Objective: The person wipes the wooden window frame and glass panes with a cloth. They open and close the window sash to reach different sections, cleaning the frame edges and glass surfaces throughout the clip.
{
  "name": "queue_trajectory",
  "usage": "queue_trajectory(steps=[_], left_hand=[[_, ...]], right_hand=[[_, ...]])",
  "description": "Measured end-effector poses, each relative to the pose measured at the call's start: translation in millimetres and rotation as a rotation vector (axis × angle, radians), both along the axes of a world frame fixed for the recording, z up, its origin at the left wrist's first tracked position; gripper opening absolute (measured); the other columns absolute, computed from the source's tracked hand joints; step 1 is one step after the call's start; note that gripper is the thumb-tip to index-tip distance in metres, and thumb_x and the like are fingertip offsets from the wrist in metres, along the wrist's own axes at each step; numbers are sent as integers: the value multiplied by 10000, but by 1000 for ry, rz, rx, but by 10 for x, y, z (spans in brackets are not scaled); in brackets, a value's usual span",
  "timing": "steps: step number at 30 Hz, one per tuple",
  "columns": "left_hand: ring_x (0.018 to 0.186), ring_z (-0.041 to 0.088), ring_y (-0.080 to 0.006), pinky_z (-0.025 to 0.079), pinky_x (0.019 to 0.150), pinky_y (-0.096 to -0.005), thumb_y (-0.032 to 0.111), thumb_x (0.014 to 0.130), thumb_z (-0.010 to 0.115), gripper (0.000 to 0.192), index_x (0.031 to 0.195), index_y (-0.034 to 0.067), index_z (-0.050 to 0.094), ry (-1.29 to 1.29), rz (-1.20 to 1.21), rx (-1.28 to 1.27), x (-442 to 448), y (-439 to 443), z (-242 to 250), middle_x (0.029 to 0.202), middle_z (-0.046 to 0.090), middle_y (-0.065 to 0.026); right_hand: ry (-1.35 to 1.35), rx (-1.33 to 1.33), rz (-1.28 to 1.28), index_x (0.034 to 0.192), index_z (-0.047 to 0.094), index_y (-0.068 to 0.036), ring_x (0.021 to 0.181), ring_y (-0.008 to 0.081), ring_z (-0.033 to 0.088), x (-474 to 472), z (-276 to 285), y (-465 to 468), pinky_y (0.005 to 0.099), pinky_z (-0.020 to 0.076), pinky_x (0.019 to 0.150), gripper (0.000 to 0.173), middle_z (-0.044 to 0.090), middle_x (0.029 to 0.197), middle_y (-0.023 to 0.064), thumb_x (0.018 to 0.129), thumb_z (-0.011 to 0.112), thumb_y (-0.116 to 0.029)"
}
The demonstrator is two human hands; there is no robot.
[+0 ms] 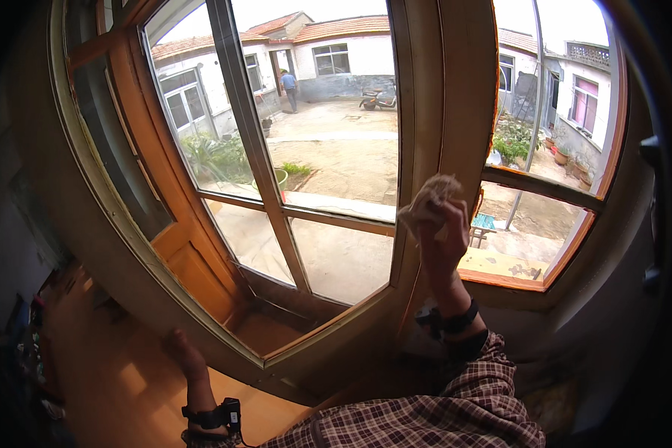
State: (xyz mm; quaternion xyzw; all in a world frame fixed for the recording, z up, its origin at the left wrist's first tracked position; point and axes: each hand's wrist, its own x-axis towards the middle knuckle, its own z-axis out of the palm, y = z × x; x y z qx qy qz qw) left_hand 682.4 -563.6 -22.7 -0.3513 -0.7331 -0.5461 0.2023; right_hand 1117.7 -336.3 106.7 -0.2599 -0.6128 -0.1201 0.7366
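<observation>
My right hand [447,241] is raised and closed around a crumpled, pale cloth [434,199]. It holds the cloth against, or just in front of, the wooden post [463,84] between the tall glazed panes and the right-hand window. Lower left, my left hand [186,354] is at the lower edge of a wooden frame [140,302] that surrounds a large opening or pane. Its fingers are blurred and partly hidden, so its grip on the frame is unclear. Both wrists wear black straps with small devices, below plaid sleeves.
An orange wooden door panel [193,269] stands beyond the frame on the left. The right-hand window [543,185] has an orange-edged frame. Outside, a person [289,89] and a motor scooter [378,99] are in the courtyard. Sunlit floor [246,400] lies below; dim clutter lines the far left.
</observation>
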Motion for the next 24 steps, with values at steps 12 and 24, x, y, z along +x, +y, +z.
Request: queue_trajectory(steps=[12,24], left_hand=[[1122,468,-377,366,1002,-473,360,973,474,469,1191,-52,524,-161,2,180,-26,31,1,1208,487,-257],[924,533,-275,446,855,-403,361,974,489,418,1030,-51,535,-132,-70,352,169,60,92,1021,564,-160]], right_hand=[[121,-28,-67,1165,634,-116,1020,323,636,97,1331,1119,403,519,856,323,650,1082,141,847,672,-156],[424,-268,192,1070,618,-44,894,196,648,-83,-761,963,307,512,767,152,668,965,107,922,590,-64]])
